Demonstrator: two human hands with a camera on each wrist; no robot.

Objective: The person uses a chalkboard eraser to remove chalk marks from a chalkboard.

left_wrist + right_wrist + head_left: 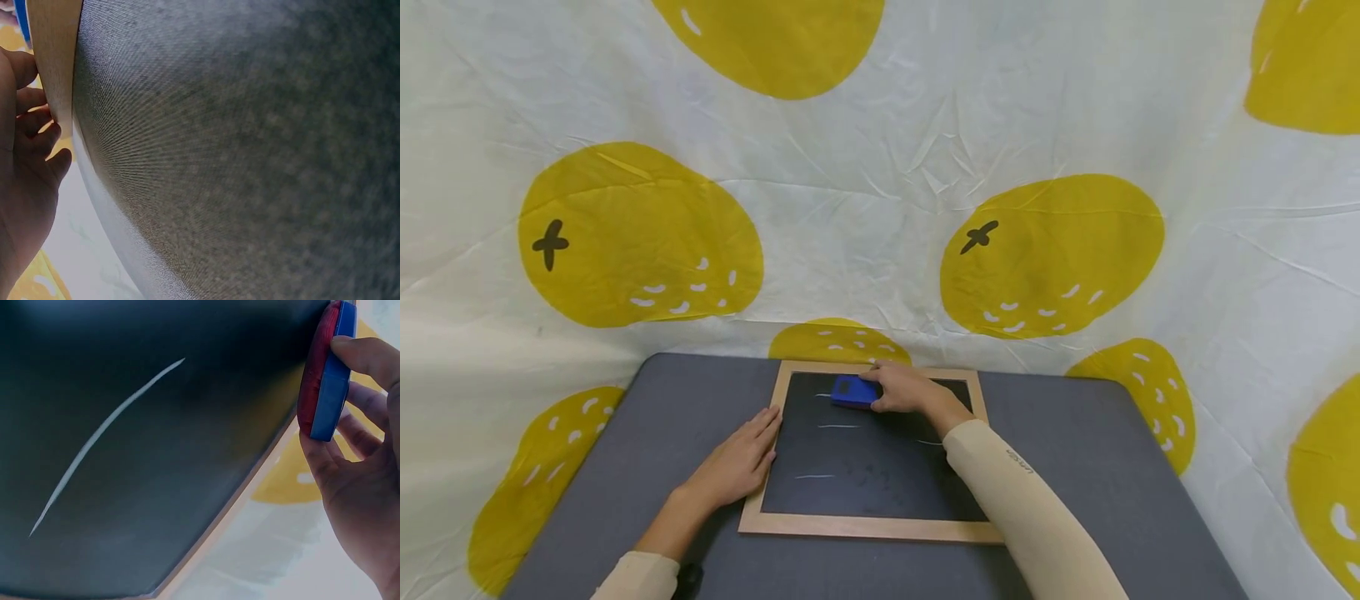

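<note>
A chalkboard [880, 475] in a light wooden frame lies on the dark table, with several short white chalk lines on its surface. Near its top edge my right hand [904, 388] grips a blue chalkboard eraser [852, 392] between thumb and fingers. The right wrist view shows the eraser's red felt side [315, 375] facing the board, and one long curved chalk line [103, 430]. My left hand [737, 458] rests on the left side of the wooden frame [56, 56], fingers extended along it.
A dark grey padded table [692, 392] extends around the board on both sides. Behind it hangs a white cloth [850, 233] printed with large yellow fruit, reaching down past the table's edges.
</note>
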